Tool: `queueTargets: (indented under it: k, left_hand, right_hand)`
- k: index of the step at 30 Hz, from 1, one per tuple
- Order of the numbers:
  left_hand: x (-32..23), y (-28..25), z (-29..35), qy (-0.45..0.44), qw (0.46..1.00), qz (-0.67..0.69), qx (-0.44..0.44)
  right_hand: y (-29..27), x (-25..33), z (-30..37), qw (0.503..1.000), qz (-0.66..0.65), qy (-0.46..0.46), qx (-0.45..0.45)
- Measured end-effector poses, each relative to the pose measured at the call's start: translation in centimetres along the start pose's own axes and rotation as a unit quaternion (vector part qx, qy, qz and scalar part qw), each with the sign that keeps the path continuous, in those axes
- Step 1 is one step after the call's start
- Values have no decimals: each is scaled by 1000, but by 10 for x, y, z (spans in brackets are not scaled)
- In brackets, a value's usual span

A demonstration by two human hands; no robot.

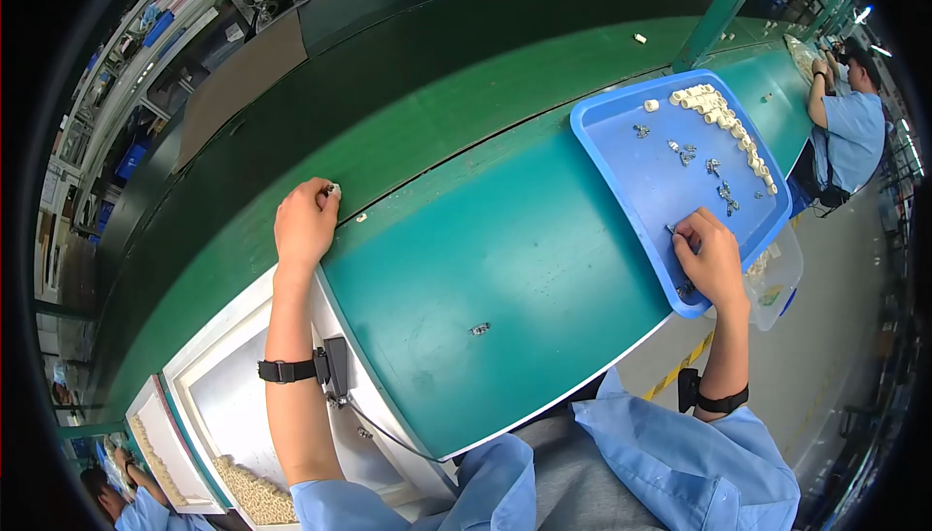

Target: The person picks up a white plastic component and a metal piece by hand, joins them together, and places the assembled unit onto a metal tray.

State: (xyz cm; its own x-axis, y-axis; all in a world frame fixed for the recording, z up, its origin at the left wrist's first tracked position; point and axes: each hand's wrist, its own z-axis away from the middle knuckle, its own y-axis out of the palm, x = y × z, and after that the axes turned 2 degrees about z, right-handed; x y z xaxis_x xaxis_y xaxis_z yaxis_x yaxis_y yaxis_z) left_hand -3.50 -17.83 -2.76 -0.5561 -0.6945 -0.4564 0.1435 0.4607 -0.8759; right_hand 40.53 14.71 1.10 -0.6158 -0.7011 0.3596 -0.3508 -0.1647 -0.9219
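With your left hand (pixel 306 223) clamped on a small part (pixel 335 189), gently steady your right hand (pixel 714 257), its fingers' grip unclear, at the metal piece (pixel 670 228) in the blue tray (pixel 652 180).

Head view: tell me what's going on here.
The person's left hand pinches a small pale piece over the green surface. The right hand is at a small metal part in the blue tray; its grip is unclear. Cream cylinders line the tray's upper-right edges, with loose metal parts nearby. Another metal part lies on the teal tabletop.
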Motion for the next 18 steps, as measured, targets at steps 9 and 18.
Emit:
queueTargets:
  k: [9,18]
  left_hand:
    - [-1,-15,22,75,989,-65,-111]
    - [142,-181,224,-235,908,-293,-184]
  right_hand:
    - [23,-37,-9,998,-53,-23,-29]
    - [36,-47,-24,993,-56,-103,-20]
